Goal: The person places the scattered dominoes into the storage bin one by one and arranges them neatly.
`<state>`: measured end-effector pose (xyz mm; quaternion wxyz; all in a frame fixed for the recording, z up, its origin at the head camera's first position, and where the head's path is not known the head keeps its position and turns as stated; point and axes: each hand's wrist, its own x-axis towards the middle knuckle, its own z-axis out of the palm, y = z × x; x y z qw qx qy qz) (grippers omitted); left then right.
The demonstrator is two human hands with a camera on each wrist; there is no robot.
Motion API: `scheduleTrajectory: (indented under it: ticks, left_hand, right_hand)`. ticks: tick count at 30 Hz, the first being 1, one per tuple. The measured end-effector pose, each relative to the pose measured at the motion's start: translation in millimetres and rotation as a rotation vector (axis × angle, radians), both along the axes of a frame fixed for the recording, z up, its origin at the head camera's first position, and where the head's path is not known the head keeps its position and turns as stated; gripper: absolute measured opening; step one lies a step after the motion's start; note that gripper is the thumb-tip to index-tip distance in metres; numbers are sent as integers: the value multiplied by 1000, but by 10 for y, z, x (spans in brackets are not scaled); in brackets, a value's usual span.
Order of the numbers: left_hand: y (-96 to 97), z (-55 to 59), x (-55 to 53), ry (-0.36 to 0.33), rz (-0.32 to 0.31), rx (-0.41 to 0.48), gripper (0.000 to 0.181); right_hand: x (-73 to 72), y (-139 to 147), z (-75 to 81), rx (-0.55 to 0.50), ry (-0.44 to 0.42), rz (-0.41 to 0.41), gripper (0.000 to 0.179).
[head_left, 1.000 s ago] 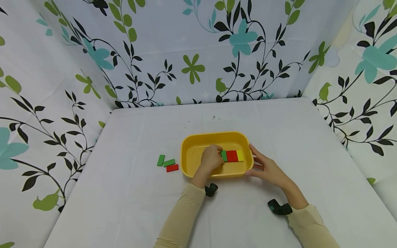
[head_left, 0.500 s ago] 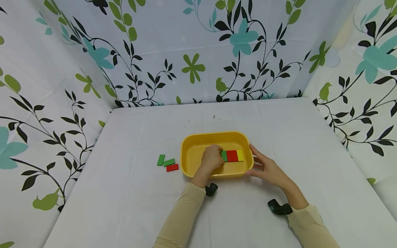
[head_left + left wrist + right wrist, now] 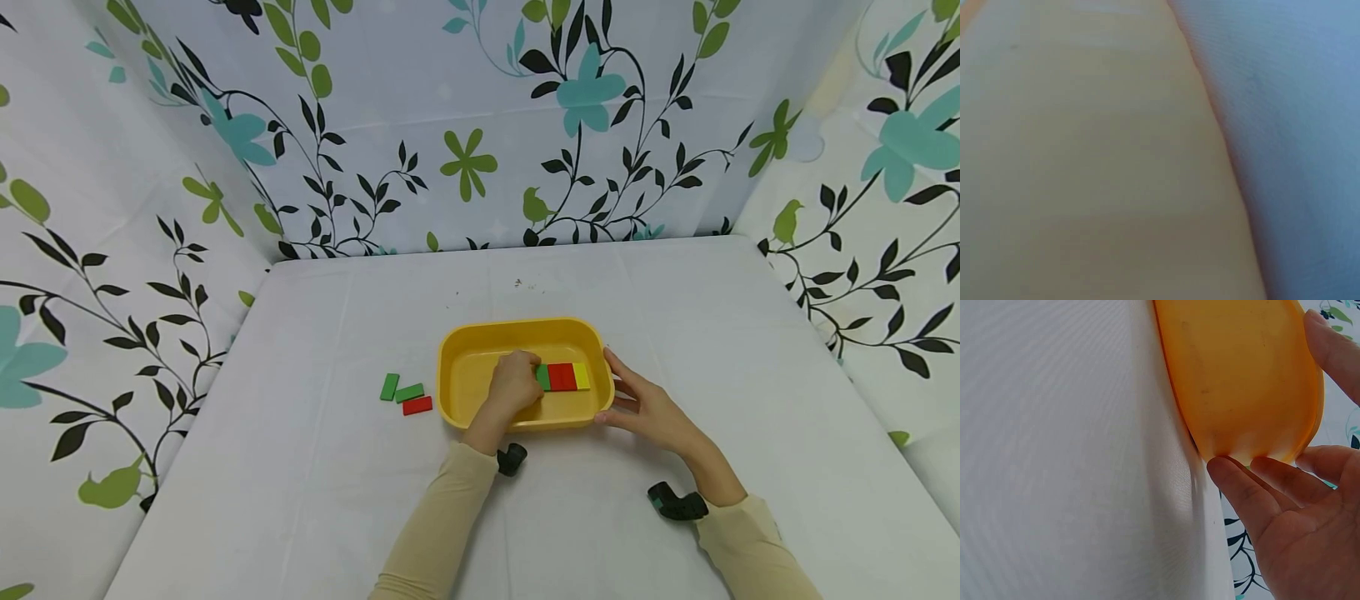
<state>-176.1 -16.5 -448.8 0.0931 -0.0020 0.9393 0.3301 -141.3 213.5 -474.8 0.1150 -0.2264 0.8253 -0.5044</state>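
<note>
Beside one yellow tray (image 3: 467, 375), three blocks (image 3: 409, 393)

Your left hand (image 3: 514, 385) is blocking the middle of the yellow round-cornered plastic tray (image 3: 472, 358), and a row of flat green, red and yellow blocks (image 3: 562, 377) is lying beside it. Your right hand (image 3: 651, 408) is barring the right end. You are having passage over the left end.

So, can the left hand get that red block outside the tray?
Probably yes: nothing covers the red block just left of the yellow tray. The left hand, inside the tray, would likely just need lifting out.
</note>
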Motion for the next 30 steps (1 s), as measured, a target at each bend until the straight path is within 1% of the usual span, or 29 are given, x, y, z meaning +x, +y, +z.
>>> scheduleTrajectory:
  ticks: [9,15,18,21,23,26,30]
  left_hand:
    - [-4,-2,7,-1,-25,4,48]
    - [-9,4,11,17,-40,-15,49]
    - [-20,8,9,18,-36,-10,51]
    - [-32,12,6,38,-29,-16,52]
    - [-40,20,0,71,-31,-12,52]
    - [-51,52,-8,157,-50,26,49]
    - [-115,176,5,311,-103,140,48]
  right_hand:
    - [4,-1,4,2,1,-1,95]
    - [4,-2,7,-5,3,0,95]
    - [-3,-3,4,-2,5,0,95]
    - [-10,-2,-4,2,6,3,95]
    - [-11,-1,-6,1,7,5,95]
    - [-6,4,-2,-2,12,7,94]
    - [6,9,10,-3,17,7,94]
